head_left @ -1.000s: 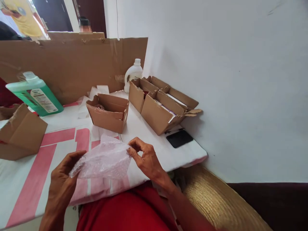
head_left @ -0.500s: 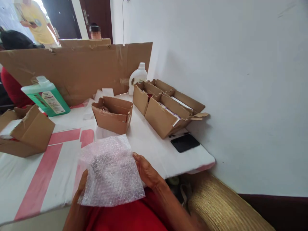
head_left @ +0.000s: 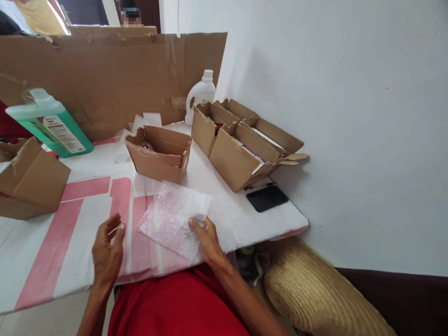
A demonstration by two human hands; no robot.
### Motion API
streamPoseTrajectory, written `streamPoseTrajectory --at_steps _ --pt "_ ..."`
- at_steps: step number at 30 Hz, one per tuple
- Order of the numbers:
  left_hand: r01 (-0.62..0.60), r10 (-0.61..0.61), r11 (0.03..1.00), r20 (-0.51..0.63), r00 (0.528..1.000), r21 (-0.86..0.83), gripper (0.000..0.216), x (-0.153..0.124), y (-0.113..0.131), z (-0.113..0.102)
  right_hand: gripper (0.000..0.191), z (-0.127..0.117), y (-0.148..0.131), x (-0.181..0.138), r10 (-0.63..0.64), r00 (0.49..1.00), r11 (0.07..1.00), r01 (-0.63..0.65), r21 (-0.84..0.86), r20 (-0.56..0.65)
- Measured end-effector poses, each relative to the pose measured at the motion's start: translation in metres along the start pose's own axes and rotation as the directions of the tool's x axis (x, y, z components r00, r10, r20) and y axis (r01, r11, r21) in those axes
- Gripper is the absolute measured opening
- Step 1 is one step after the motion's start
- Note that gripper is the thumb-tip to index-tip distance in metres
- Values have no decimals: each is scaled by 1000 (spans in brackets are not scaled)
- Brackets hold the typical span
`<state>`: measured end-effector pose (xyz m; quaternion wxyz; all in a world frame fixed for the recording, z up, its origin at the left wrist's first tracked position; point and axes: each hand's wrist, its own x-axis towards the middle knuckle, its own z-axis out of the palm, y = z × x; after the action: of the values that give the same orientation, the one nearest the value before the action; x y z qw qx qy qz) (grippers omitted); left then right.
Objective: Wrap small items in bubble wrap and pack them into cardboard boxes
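A sheet of clear bubble wrap [head_left: 171, 214] is at the front of the table, its right side pinched between the thumb and fingers of my right hand [head_left: 206, 235]. To the left of the sheet, and apart from it, my left hand [head_left: 108, 247] is held up with its fingers loosely curled and the thumb apart; nothing shows in it. Just beyond the wrap stands a small open cardboard box [head_left: 157, 161] with something brownish inside that I cannot make out.
Several open cardboard boxes [head_left: 241, 158] stand by the wall, near a white jug [head_left: 201, 98] and a black phone [head_left: 267, 198]. On the left are a green liquid bottle [head_left: 58, 128] and another box [head_left: 38, 182]. A cardboard screen [head_left: 115, 79] runs behind; a woven basket [head_left: 315, 289] sits below.
My left hand has let go of the bubble wrap and moved away to the left. The sheet has turned and moved forward in my right hand. The view has tipped downward.
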<state>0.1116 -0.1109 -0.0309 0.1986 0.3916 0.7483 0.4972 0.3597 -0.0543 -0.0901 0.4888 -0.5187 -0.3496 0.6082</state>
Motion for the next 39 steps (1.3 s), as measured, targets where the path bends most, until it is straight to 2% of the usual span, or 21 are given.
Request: streamPoseTrajectory --at_steps 1,2,5,6,8,10,12,13,14,16,18,19,20,21,22,25,28,30,32,35,39 --pt "-126 121 990 80 989 58 47 -5 5 7 34 0 1 0 -10 1000 999 11 -43 19" --pt "-251 235 964 171 957 82 43 -10 9 16 34 0 1 0 -15 999 997 18 -76 43" --pt "-534 459 837 379 804 120 40 -31 13 54 36 0 -4 0 -30 995 996 37 -83 91" --pt "-591 491 791 413 767 158 42 -38 10 68 37 -2 -6 -1 -36 995 996 43 -75 97" --pt "-666 519 691 447 728 282 50 -51 -1 89 37 -10 -10 -3 -35 995 994 45 -97 96" --pt "-717 541 573 473 695 397 57 -59 -17 99 38 -23 -15 -6 -54 996 977 67 -201 70" --pt "-762 560 476 516 648 439 61 -60 -31 96 37 -34 -25 -8 -221 975 897 199 -395 -12" --pt "-784 569 449 540 621 429 62 -59 -35 89 36 -36 -31 -8 -362 932 808 296 -509 -33" --pt "-805 575 437 563 594 402 61 -57 -38 81 33 -36 -37 -8 -504 864 688 393 -609 -11" --pt "-836 583 443 605 543 323 60 -50 -38 65 28 -25 -48 -6 -668 717 421 587 -692 201" --pt "-847 600 470 613 514 250 61 -43 -37 55 32 -1 -52 -1 -619 572 226 786 -576 538" --pt "-841 614 484 590 523 242 64 -40 -37 54 37 13 -50 3 -546 492 169 857 -486 678" --pt "-828 633 494 544 551 265 68 -37 -38 56 44 27 -47 9 -461 425 133 901 -413 779" --pt "-808 649 499 484 587 312 71 -35 -41 61 52 40 -41 16 -373 385 112 922 -371 844" --pt "-785 658 495 429 619 372 74 -34 -44 67 60 52 -34 24 -290 372 99 928 -359 882" --pt "-730 639 449 386 666 516 79 -33 -54 84 76 73 -14 52 -123 401 63 916 -396 908" --pt "-710 578 428 434 691 560 82 -33 -57 88 79 74 -3 77 -92 428 5 903 -430 899" --pt "-685 539 435 441 718 584 85 -35 -54 84 80 68 -4 89 -104 457 -25 887 -462 883" --pt "-663 521 445 427 739 602 86 -38 -51 79 80 57 -10 100 -132 515 -35 851 -523 847" --pt "-651 526 442 409 746 617 89 -45 -48 70 82 36 -23 111 -147 580 -42 806 -590 802" --pt "-643 514 440 411 753 627 90 -43 -47 58 89 20 -37 97 -192 638 20 762 -647 746"
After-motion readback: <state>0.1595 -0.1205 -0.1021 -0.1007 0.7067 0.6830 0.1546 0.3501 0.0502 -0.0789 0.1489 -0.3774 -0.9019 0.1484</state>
